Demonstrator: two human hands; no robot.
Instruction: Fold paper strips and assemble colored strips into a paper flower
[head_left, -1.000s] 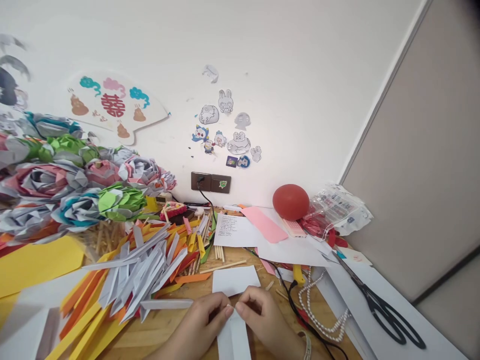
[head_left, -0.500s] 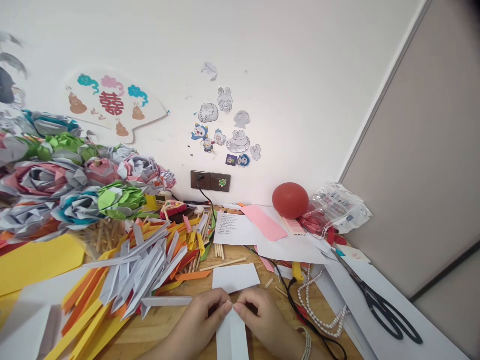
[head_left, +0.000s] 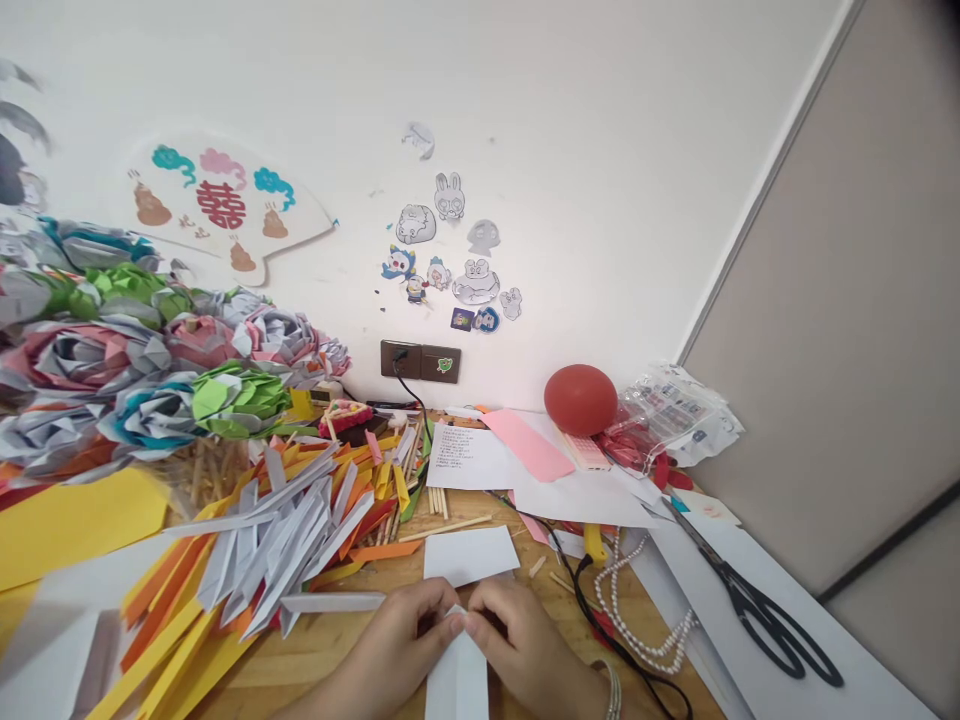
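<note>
A creased white paper strip (head_left: 457, 675) runs toward me at the bottom middle of the view. My left hand (head_left: 420, 630) pinches its far end between thumb and forefinger. Pressed in from the other side, my right hand (head_left: 510, 635) grips the same end, the thumbs almost touching. The far corners look folded to a point, partly hidden by the fingers. Just beyond the hands lies a flat white paper piece (head_left: 471, 555) on the wooden table (head_left: 315, 660). One folded white strip (head_left: 334, 602) rests beside my left hand.
Folded white, orange and yellow strips (head_left: 277, 540) pile up at left, below paper flowers (head_left: 97, 360). Black scissors (head_left: 757, 610) lie on white sheets at right, near a beaded string (head_left: 660, 655) and black cable (head_left: 577, 590). A red balloon (head_left: 580, 400) stands at the back.
Both thumbs have shifted slightly at the strip's far end, and a folded, pointed tip now shows between them. The strip has moved slightly left.
</note>
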